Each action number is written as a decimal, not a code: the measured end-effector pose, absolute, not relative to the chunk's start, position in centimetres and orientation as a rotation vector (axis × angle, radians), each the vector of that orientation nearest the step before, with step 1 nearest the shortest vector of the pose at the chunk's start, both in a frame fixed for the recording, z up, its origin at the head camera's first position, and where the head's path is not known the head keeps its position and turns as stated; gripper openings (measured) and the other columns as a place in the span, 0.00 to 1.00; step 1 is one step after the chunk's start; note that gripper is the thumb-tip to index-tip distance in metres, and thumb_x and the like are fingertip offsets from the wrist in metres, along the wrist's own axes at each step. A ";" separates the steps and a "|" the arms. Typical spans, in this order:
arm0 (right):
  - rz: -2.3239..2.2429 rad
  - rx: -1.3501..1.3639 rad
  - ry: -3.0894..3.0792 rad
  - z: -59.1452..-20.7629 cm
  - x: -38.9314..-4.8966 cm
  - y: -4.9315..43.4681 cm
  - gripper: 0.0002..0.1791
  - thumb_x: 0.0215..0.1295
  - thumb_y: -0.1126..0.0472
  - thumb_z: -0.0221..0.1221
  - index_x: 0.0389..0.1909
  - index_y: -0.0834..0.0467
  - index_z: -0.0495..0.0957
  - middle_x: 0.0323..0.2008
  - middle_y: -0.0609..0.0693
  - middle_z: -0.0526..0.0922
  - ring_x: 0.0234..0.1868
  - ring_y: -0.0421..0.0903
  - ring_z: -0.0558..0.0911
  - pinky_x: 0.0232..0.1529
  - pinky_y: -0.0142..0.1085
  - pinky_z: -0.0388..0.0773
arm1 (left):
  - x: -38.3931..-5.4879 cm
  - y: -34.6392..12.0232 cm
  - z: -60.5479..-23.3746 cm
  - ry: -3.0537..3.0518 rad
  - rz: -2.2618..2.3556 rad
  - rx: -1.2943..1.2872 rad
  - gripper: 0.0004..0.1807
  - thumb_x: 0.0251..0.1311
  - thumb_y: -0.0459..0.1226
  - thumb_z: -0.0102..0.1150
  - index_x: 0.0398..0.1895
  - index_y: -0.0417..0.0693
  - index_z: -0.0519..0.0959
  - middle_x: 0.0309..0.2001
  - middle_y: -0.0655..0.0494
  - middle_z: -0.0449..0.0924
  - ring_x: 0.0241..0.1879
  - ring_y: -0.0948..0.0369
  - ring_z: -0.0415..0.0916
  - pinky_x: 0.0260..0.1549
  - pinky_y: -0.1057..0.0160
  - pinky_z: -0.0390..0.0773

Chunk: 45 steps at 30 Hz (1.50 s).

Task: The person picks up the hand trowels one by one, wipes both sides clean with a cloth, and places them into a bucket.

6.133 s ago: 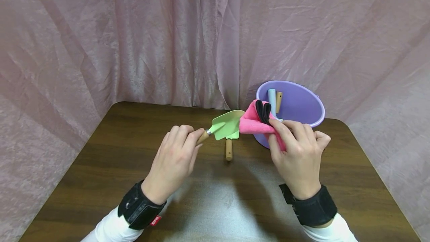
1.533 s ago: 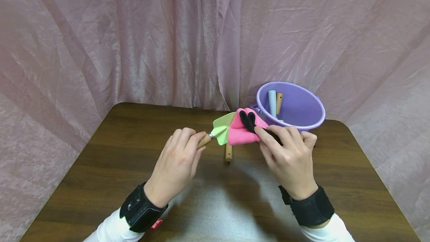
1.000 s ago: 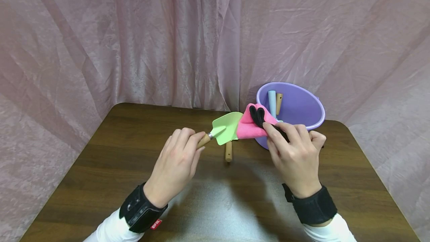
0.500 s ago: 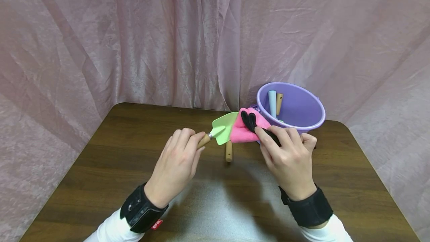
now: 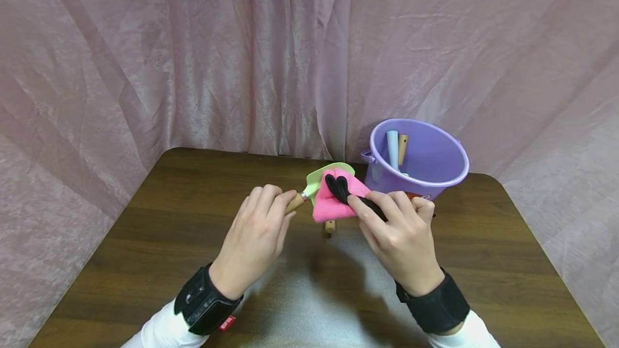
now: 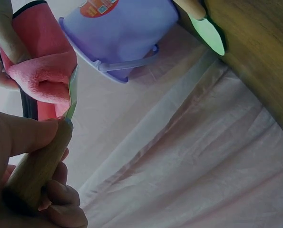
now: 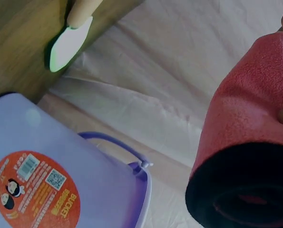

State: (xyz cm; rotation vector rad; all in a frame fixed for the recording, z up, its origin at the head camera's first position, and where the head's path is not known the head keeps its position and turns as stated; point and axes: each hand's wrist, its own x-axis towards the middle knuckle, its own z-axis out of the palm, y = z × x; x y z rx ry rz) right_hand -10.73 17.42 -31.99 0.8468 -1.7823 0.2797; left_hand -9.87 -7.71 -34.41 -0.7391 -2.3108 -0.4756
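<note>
My left hand [image 5: 256,232] grips the wooden handle of a small trowel [image 5: 314,179] with a light green blade, held above the table and pointing right. My right hand [image 5: 398,232] pinches a folded pink cloth [image 5: 331,207] with black edging, which lies over most of the blade. In the left wrist view the cloth's fold [image 6: 46,78] wraps against the thin edge of the blade, and my thumb lies along the handle [image 6: 41,166]. Under the cloth, a second green-bladed tool [image 5: 330,226] rests on the table; only its wooden handle end shows in the head view.
A purple bucket [image 5: 382,173] stands at the back right, its handle hinge on the left side. Inside it are a light blue handle [image 5: 392,149] and a wooden handle [image 5: 402,150]. A pink curtain [image 5: 261,69] hangs behind the brown table [image 5: 159,219].
The cloth has gone back and forth along the blade between tip and middle. Since half a second ago my right hand has slid it left, toward the handle. The left hand stays put.
</note>
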 end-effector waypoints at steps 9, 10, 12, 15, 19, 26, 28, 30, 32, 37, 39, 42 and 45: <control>0.294 0.911 -1.777 -31.9 -10.4 17.0 0.11 0.61 0.64 0.62 0.43 0.54 0.87 0.33 0.51 0.82 0.28 0.51 0.74 0.36 0.51 0.56 | -9.9 -7.8 -34.3 -2.317 -0.488 -0.733 0.18 0.62 0.32 0.63 0.54 0.38 0.77 0.42 0.50 0.72 0.38 0.53 0.66 0.35 0.58 0.69; 0.294 0.914 -1.775 -31.9 -10.4 17.0 0.11 0.61 0.64 0.62 0.43 0.54 0.87 0.33 0.51 0.82 0.27 0.51 0.74 0.35 0.50 0.57 | -9.9 -7.8 -34.3 -2.316 -0.492 -0.732 0.18 0.62 0.32 0.63 0.55 0.38 0.77 0.42 0.50 0.72 0.38 0.53 0.66 0.35 0.59 0.69; 0.303 0.922 -1.772 -31.8 -10.4 16.9 0.11 0.61 0.64 0.61 0.43 0.54 0.87 0.33 0.50 0.82 0.27 0.50 0.74 0.34 0.50 0.57 | -9.9 -7.9 -34.2 -2.314 -0.498 -0.733 0.18 0.62 0.32 0.63 0.55 0.38 0.77 0.42 0.50 0.72 0.37 0.54 0.66 0.35 0.59 0.69; 0.327 0.941 -1.773 -31.8 -10.3 16.9 0.12 0.60 0.64 0.61 0.43 0.54 0.87 0.33 0.50 0.83 0.27 0.50 0.74 0.33 0.49 0.58 | -9.9 -7.9 -34.1 -2.308 -0.511 -0.733 0.18 0.62 0.32 0.63 0.55 0.37 0.77 0.42 0.50 0.72 0.37 0.54 0.66 0.36 0.59 0.69; 0.355 0.973 -1.780 -31.8 -10.3 16.9 0.12 0.61 0.64 0.60 0.43 0.55 0.87 0.33 0.50 0.83 0.27 0.49 0.75 0.33 0.48 0.59 | -10.0 -8.0 -34.0 -2.300 -0.538 -0.736 0.18 0.63 0.33 0.63 0.56 0.38 0.77 0.42 0.50 0.72 0.38 0.54 0.66 0.37 0.59 0.68; 0.341 1.009 -1.772 -31.6 -10.4 17.2 0.11 0.63 0.63 0.60 0.43 0.54 0.87 0.34 0.50 0.83 0.28 0.49 0.77 0.34 0.49 0.59 | -10.1 -8.1 -33.9 -2.302 -0.532 -0.721 0.18 0.61 0.33 0.63 0.55 0.39 0.78 0.42 0.51 0.74 0.39 0.54 0.68 0.37 0.58 0.69; 0.335 1.017 -1.773 -31.5 -10.5 17.3 0.11 0.64 0.63 0.60 0.43 0.54 0.87 0.35 0.51 0.83 0.29 0.50 0.77 0.34 0.50 0.58 | -10.1 -8.2 -33.9 -2.302 -0.525 -0.718 0.18 0.61 0.33 0.63 0.54 0.40 0.79 0.43 0.51 0.74 0.39 0.54 0.68 0.36 0.58 0.69; 0.329 1.024 -1.774 -31.4 -10.6 17.5 0.10 0.65 0.62 0.60 0.44 0.54 0.87 0.35 0.51 0.83 0.30 0.50 0.77 0.35 0.50 0.58 | -10.2 -8.3 -33.9 -2.299 -0.529 -0.719 0.18 0.62 0.34 0.63 0.54 0.40 0.79 0.43 0.52 0.74 0.38 0.54 0.68 0.36 0.58 0.69; 0.320 1.023 -1.773 -31.3 -10.7 17.7 0.10 0.66 0.62 0.60 0.44 0.54 0.87 0.35 0.51 0.83 0.31 0.51 0.77 0.35 0.51 0.58 | -10.3 -8.5 -33.8 -2.293 -0.541 -0.723 0.17 0.63 0.35 0.63 0.54 0.41 0.79 0.43 0.52 0.75 0.38 0.54 0.68 0.36 0.58 0.69; 0.302 1.004 -1.808 -31.2 -11.0 18.6 0.11 0.67 0.62 0.58 0.45 0.53 0.87 0.37 0.52 0.83 0.33 0.53 0.78 0.35 0.52 0.57 | -10.4 -8.9 -33.6 -2.277 -0.572 -0.734 0.17 0.62 0.36 0.64 0.54 0.41 0.79 0.43 0.53 0.75 0.38 0.54 0.68 0.37 0.57 0.69; 0.298 0.991 -1.827 -31.2 -11.0 18.9 0.11 0.67 0.62 0.58 0.45 0.52 0.86 0.38 0.53 0.83 0.34 0.54 0.78 0.35 0.53 0.57 | -10.4 -9.0 -33.5 -2.279 -0.580 -0.737 0.17 0.62 0.36 0.64 0.53 0.42 0.80 0.43 0.53 0.75 0.38 0.54 0.68 0.37 0.58 0.69; 0.291 0.966 -1.836 -31.1 -11.2 19.4 0.11 0.66 0.64 0.58 0.44 0.53 0.86 0.39 0.53 0.84 0.35 0.55 0.77 0.36 0.54 0.57 | -10.4 -9.1 -33.4 -2.286 -0.587 -0.745 0.16 0.61 0.36 0.65 0.52 0.43 0.80 0.43 0.54 0.74 0.38 0.55 0.68 0.36 0.58 0.68; 0.291 0.939 -1.839 -31.0 -11.4 19.8 0.12 0.64 0.66 0.58 0.44 0.54 0.86 0.38 0.53 0.84 0.36 0.56 0.78 0.37 0.55 0.57 | -10.3 -9.2 -33.2 -2.298 -0.582 -0.751 0.16 0.62 0.36 0.64 0.52 0.44 0.80 0.42 0.55 0.74 0.38 0.55 0.67 0.36 0.59 0.67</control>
